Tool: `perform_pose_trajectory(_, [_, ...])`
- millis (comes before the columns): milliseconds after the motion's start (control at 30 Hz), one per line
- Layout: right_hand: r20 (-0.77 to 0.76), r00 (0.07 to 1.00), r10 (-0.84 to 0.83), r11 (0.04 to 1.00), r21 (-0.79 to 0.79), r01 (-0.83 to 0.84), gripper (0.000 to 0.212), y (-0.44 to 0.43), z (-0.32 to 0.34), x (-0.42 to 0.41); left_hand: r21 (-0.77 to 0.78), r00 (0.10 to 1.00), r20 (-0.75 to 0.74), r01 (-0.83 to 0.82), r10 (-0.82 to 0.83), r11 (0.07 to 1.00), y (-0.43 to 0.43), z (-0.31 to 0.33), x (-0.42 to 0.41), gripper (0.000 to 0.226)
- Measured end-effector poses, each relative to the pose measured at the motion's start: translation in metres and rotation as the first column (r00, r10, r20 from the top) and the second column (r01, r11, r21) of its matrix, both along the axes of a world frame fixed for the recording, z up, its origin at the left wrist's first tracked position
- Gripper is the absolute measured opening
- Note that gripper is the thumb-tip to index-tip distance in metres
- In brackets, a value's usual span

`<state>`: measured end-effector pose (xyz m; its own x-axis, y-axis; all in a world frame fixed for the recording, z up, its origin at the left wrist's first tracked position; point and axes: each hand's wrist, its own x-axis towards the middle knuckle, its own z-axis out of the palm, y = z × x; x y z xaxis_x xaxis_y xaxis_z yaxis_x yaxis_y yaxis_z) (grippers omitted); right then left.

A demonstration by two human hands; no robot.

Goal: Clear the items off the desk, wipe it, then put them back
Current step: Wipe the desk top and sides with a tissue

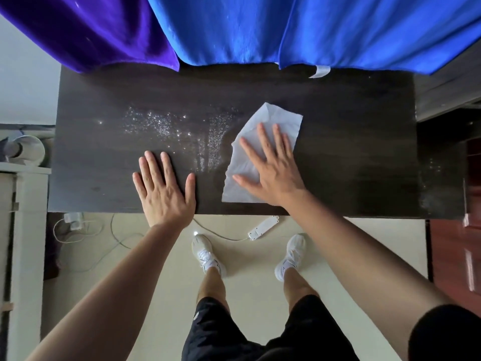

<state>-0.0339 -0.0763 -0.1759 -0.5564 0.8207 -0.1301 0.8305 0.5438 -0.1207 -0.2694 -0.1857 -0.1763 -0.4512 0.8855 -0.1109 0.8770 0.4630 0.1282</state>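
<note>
The dark wooden desk [351,142] fills the middle of the head view and carries no loose items. A patch of glistening water droplets [166,128] lies on its left-centre. A white paper towel [276,121] is spread flat right of centre. My right hand [270,165] presses on the towel with straight, spread fingers. My left hand [164,186] rests flat on the bare desk near the front edge, left of the towel, holding nothing.
Blue cloth [286,29] and purple cloth [91,32] hang over the desk's far edge. A white power strip [263,227] and cables lie on the floor under the front edge. White furniture [26,204] stands at the left, a reddish wooden piece [460,256] at the right.
</note>
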Motion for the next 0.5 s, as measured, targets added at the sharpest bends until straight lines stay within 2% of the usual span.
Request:
perform_pose_trajectory(67, [0.013,0.998,-0.061,0.998,0.009,0.061,0.085,0.017,0.001,0.024,0.001,1.000,-0.006,0.007,-0.007,1.000,0.001,-0.001,0.000,0.076])
perform_pose_trajectory(200, [0.111,0.929,-0.352,0.929,-0.074,0.361,0.087,0.091,0.010,0.064,-0.007,1.000,-0.024,0.012,-0.012,1.000,0.001,-0.002,-0.001,0.075])
perform_pose_trajectory(333, [0.101,0.892,-0.440,0.887,-0.104,0.449,0.092,0.141,0.014,0.022,-0.008,0.999,-0.040,0.017,-0.017,1.000,0.002,-0.004,-0.001,0.074])
perform_pose_trajectory(400, [0.084,0.919,-0.384,0.916,-0.091,0.391,0.093,0.136,0.015,-0.021,-0.017,0.999,-0.048,0.013,-0.014,1.000,0.001,-0.005,-0.002,0.073])
perform_pose_trajectory(500, [0.058,0.998,-0.031,0.995,-0.089,0.036,0.086,0.098,0.013,-0.075,-0.015,0.999,-0.042,0.011,-0.011,1.000,0.002,-0.003,-0.002,0.070])
